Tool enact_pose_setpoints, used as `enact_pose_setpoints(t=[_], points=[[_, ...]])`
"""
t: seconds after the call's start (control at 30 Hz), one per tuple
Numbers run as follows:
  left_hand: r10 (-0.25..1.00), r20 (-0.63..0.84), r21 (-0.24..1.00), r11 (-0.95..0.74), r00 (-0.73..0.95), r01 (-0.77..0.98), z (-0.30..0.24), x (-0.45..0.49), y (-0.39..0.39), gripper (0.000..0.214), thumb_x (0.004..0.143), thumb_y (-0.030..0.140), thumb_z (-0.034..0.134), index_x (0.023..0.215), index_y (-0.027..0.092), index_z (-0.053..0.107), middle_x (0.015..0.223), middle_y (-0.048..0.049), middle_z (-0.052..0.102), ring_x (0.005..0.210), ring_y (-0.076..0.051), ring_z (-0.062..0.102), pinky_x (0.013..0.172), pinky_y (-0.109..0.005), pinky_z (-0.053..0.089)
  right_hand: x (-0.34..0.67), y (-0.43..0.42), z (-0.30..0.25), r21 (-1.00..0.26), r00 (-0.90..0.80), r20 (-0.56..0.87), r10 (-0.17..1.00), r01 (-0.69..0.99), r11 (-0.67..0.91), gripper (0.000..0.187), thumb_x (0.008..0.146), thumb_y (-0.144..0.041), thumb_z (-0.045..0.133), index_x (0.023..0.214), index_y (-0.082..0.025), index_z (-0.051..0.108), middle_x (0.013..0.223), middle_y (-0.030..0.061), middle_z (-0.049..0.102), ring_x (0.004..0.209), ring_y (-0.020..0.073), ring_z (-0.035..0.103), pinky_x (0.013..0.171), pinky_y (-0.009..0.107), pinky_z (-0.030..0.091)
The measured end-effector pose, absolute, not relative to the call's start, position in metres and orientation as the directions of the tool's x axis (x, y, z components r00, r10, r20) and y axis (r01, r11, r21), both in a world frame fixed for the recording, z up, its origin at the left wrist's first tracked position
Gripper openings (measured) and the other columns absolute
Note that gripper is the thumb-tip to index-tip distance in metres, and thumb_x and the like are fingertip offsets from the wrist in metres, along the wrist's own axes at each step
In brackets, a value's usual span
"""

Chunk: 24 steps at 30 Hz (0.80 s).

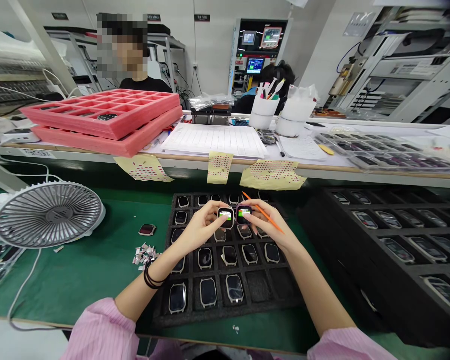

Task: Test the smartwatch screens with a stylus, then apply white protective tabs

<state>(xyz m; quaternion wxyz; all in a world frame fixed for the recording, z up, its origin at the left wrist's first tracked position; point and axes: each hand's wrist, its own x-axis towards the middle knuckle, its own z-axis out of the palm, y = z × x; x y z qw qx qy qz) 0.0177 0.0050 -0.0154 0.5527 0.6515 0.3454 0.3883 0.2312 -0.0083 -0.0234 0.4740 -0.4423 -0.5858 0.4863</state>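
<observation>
The left hand (198, 227) and right hand (268, 225) sit close together, each clamped on a lit watch (225, 218). Most slots in the black foam tray (164, 312) are filled; one front slot (258, 286) is empty.

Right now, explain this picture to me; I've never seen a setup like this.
This is a single view from a camera worn on a person's head, looking forward and down. The left hand holds a strapless watch with a lit screen. The right hand holds a second watch and an orange stick. Below the hands lies a black foam tray with rows of more watches, set on a green mat. A fan stands to the left, and red foam trays sit farther ahead.
</observation>
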Motion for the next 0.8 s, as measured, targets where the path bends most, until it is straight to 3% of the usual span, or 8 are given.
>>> enact_pose_setpoints(t=[0.13, 0.43, 0.63, 0.8], points=[[0.877, 0.133, 0.985, -0.167, 0.462, 0.034, -0.016, 0.018, 0.005, 0.033, 0.086, 0.04, 0.062, 0.109, 0.017, 0.056, 0.105, -0.007, 0.065, 0.084, -0.015, 0.063, 0.073, -0.027, 0.054, 0.231, -0.008, -0.024, -0.989, -0.152, 0.131, 0.98, 0.054, 0.141, 0.031, 0.078, -0.04, 0.073, 0.101, -0.021, 0.064, 0.095, 0.0052, 0.069, 0.051, 0.0093, 0.06, 0.043, 0.023, 0.044], [0.896, 0.131, 0.978, -0.187, 0.425, 0.093, -0.01, 0.017, 0.006, 0.028, 0.09, 0.042, 0.053, 0.098, 0.016, 0.061, 0.086, -0.0029, 0.066, 0.068, -0.012, 0.057, 0.054, -0.021, 0.041, 0.229, -0.011, -0.017, -0.991, -0.124, 0.119, 0.985, 0.053, 0.126, 0.026, 0.088, -0.043, 0.061, 0.098, -0.02, 0.066, 0.079, 0.0029, 0.066, 0.056, 0.0136, 0.064, 0.043, 0.023, 0.045], [0.88, 0.113, 0.985, -0.159, 0.461, 0.062, -0.018, 0.017, 0.008, 0.033, 0.089, 0.039, 0.056, 0.115, 0.018, 0.054, 0.101, -0.0068, 0.064, 0.066, -0.011, 0.058, 0.046, -0.02, 0.037, 0.234, -0.009, -0.022, -0.985, -0.191, 0.135, 0.972, 0.08, 0.153, 0.028, 0.086, -0.038, 0.064, 0.109, -0.022, 0.062, 0.103, 0.0065, 0.066, 0.06, 0.012, 0.064, 0.043, 0.022, 0.045], [0.868, 0.164, 0.973, -0.219, 0.468, 0.067, -0.02, 0.016, 0.009, 0.034, 0.085, 0.027, 0.062, 0.116, 0.019, 0.052, 0.111, -0.0081, 0.062, 0.075, -0.012, 0.061, 0.062, -0.022, 0.046, 0.235, -0.009, -0.021, -0.986, -0.248, 0.115, 0.962, 0.089, 0.141, 0.037, 0.079, -0.032, 0.071, 0.112, -0.024, 0.058, 0.113, 0.0087, 0.064, 0.078, 0.0192, 0.071, 0.044, 0.021, 0.047]])
